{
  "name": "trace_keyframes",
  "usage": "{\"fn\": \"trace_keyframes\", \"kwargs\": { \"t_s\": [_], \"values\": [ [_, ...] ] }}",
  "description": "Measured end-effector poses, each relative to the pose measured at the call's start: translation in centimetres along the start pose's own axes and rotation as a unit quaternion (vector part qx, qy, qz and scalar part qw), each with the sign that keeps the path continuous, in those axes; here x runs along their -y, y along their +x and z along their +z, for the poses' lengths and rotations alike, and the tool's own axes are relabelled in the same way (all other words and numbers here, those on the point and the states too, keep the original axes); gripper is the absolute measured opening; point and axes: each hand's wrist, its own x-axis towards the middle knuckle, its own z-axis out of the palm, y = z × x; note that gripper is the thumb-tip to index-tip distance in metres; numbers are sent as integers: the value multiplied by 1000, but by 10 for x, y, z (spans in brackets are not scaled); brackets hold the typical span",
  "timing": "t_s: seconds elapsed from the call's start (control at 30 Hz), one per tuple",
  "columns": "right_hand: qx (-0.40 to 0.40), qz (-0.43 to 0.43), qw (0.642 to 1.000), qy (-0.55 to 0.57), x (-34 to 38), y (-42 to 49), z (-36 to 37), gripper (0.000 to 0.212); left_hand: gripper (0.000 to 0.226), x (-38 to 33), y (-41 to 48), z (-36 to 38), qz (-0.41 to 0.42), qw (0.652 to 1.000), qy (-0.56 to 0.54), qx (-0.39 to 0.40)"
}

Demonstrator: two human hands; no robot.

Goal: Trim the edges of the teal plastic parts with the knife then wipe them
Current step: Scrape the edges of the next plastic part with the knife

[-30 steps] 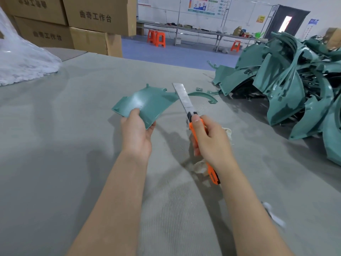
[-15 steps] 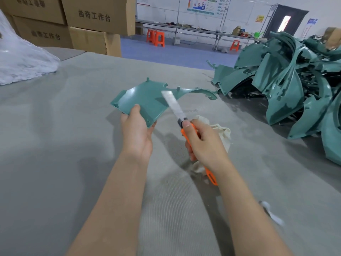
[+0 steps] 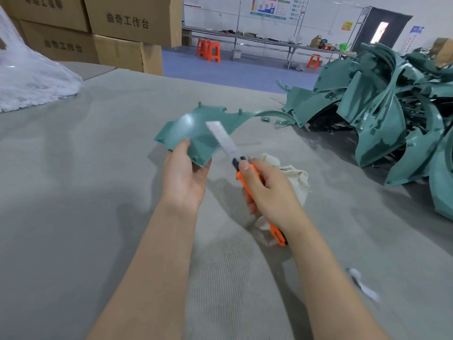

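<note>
Two hands (image 3: 186, 179) (image 3: 268, 192), one knife (image 3: 225, 141), one cloth (image 3: 294, 175).

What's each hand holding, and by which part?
Left hand grips the teal part at its near corner; right hand grips the knife by its orange handle.

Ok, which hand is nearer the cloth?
Right. The right hand, gripping the knife, is over the cloth; the left hand, holding the teal part, is off to its left.

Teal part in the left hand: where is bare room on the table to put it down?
Bare table lies left of the left hand, up to the white bag. Crowded on the right: cloth by the right hand, pile of teal parts.
</note>
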Motion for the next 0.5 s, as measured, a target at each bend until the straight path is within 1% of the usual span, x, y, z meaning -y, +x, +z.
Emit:
{"fn": "trace_keyframes", "kwargs": {
  "t_s": [0.07,0.13,0.17,0.2,0.23,0.27,0.3,0.33,0.37,0.4,0.43,0.5],
  "values": [
    [-62,18,998,16,0,3,-6,38,29,0,1,1,-4,1000,10,27],
    [-111,35,993,16,-1,5,-11,38,27,1,-1,3,9,998,31,47],
    [-132,40,990,22,-1,5,-13,38,23,2,-2,5,32,997,45,54],
    [-150,43,987,38,-1,6,-15,38,20,2,-4,6,80,992,69,63],
    [-166,44,984,54,-1,6,-18,38,19,1,-7,7,156,978,115,75],
    [-183,44,980,65,0,6,-20,40,20,-1,-8,8,250,948,178,89],
    [-200,45,976,72,0,6,-22,42,21,-1,-10,8,341,903,240,103],
    [-218,47,972,78,1,6,-24,43,20,0,-10,7,410,854,299,114],
    [-235,49,967,85,1,6,-26,43,18,3,-9,4,448,809,362,120],
    [-247,51,963,94,1,5,-28,41,15,8,-7,1,458,766,435,121],
    [-255,52,960,103,2,5,-29,39,13,14,-5,-4,441,723,517,124],
    [-260,53,958,111,3,4,-31,36,23,28,4,-16,330,645,677,130]
  ]
}}
